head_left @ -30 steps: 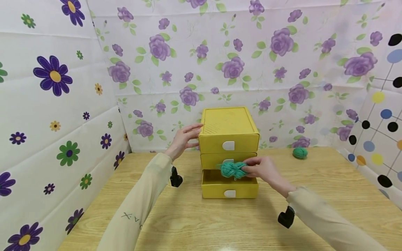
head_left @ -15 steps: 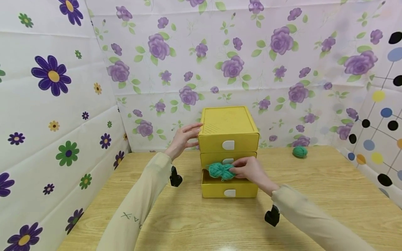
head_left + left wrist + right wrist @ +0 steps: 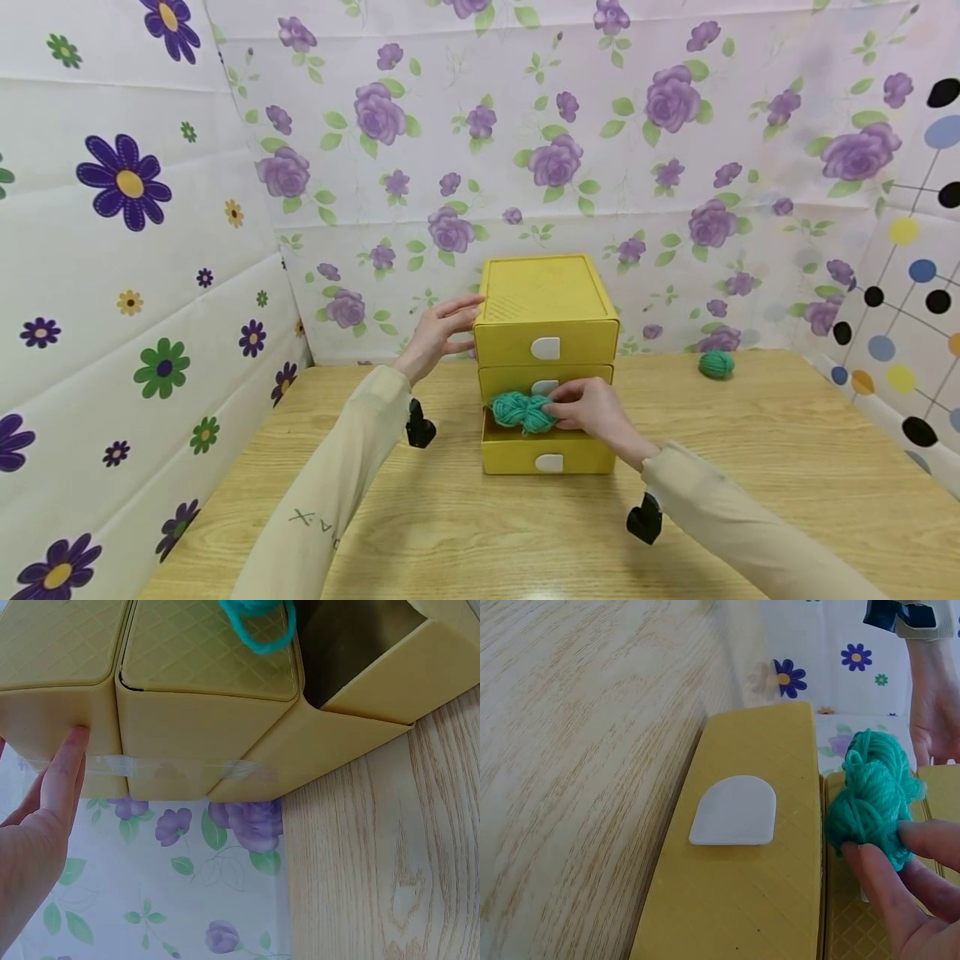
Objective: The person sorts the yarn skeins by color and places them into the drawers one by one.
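Observation:
A yellow three-drawer box [image 3: 546, 287] stands on the wooden table, its bottom drawer [image 3: 510, 457] pulled out and the upper two closed. My right hand [image 3: 596, 410] pinches one end of a teal yarn skein [image 3: 521, 412] between thumb and fingers, over the open bottom drawer. In the right wrist view the skein [image 3: 877, 799] is tied in at its middle, beside the drawer front with its white pull tab [image 3: 735, 811]. My left hand [image 3: 438, 335] rests straight fingers on the left side of the box near the top; a fingertip touches that side in the left wrist view.
A second green yarn ball [image 3: 716, 364] lies at the back right of the table [image 3: 735, 450]. Flower-printed cloth [image 3: 420, 150] hangs close behind the box, and patterned cloths stand to the left and right. Clear tape [image 3: 112, 763] runs along the box's side.
My right hand has carried the skein leftward from the right part of the open drawer to its left part, slowing lately. The left hand, box and drawer have stayed put.

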Motion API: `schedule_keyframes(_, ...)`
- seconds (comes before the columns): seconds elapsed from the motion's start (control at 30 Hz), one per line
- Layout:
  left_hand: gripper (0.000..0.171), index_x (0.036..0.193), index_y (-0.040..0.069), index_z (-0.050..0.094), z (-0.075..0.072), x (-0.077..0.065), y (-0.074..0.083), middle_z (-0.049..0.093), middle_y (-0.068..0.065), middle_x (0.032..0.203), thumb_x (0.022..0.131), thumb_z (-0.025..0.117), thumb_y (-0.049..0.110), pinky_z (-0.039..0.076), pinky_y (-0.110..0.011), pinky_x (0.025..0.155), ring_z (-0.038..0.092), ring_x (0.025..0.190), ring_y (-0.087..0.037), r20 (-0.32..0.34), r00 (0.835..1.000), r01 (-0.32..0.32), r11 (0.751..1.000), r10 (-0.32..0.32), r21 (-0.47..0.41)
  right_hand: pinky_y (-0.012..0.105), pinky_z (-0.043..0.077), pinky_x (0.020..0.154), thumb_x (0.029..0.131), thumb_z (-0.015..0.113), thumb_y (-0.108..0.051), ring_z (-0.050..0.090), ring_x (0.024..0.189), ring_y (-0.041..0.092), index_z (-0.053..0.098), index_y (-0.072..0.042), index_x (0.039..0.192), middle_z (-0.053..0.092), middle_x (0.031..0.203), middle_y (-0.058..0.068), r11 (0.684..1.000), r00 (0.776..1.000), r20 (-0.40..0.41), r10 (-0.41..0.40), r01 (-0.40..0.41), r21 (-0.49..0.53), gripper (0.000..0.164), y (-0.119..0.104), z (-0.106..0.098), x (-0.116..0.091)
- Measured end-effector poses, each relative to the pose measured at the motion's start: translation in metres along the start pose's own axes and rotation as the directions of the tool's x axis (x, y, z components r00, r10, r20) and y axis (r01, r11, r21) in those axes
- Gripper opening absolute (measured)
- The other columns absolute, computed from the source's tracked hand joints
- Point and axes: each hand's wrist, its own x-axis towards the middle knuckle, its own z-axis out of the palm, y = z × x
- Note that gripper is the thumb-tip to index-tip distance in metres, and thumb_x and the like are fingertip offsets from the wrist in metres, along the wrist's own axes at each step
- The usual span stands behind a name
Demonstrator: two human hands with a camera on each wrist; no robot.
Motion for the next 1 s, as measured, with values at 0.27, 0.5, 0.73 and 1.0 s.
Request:
schedule_keyframes(0.27,0.038,0.128,0.012,0.054,0.0,0.0,0.0,0.049,-0.004,0.125,0.091,0.058,0.021,0.048,-0.04,0.079,0.051,0.1,-0.027,-0.003,1.0,0.002,1.0,-0.002,0.011,0.033,0.052,0.064,0.077,0.073,-0.009,0.063,0.078,0.028,0.066,0.006,0.101,0.065,0.087,0.009,0.998,0.996,0.071,0.06,-0.059,-0.024,0.029,0.0,0.0,-0.003)
schedule_keyframes(0.5,0.038,0.128,0.013,0.054,0.0,0.0,0.0,0.049,-0.003,0.125,0.091,0.058,0.021,0.048,-0.04,0.079,0.051,0.1,-0.027,-0.001,1.0,0.005,1.0,-0.005,0.007,0.039,0.052,0.066,0.078,0.072,-0.008,0.063,0.078,0.03,0.065,0.008,0.101,0.065,0.087,0.012,0.999,0.995,0.089,0.04,-0.04,0.003,0.03,-0.001,0.0,-0.005)
schedule_keyframes(0.73,0.038,0.128,0.012,0.054,0.001,-0.001,0.001,0.049,-0.004,0.125,0.091,0.057,0.021,0.048,-0.04,0.079,0.051,0.1,-0.027,-0.003,1.0,0.004,1.0,-0.004,0.015,0.043,0.051,0.066,0.08,0.069,-0.006,0.063,0.077,0.034,0.063,0.012,0.099,0.064,0.088,0.018,0.999,0.991,0.136,0.001,-0.007,0.04,0.028,-0.003,-0.004,-0.007)
schedule_keyframes(1.0,0.038,0.128,0.013,0.054,0.0,-0.001,0.0,0.048,-0.003,0.125,0.091,0.058,0.021,0.048,-0.041,0.079,0.051,0.101,-0.028,-0.004,1.0,-0.003,1.0,0.003,0.017,0.044,0.051,0.068,0.083,0.067,-0.008,0.062,0.078,0.036,0.063,0.011,0.101,0.065,0.089,0.017,0.997,0.985,0.175,0.005,-0.018,0.071,0.026,-0.006,-0.024,-0.015)
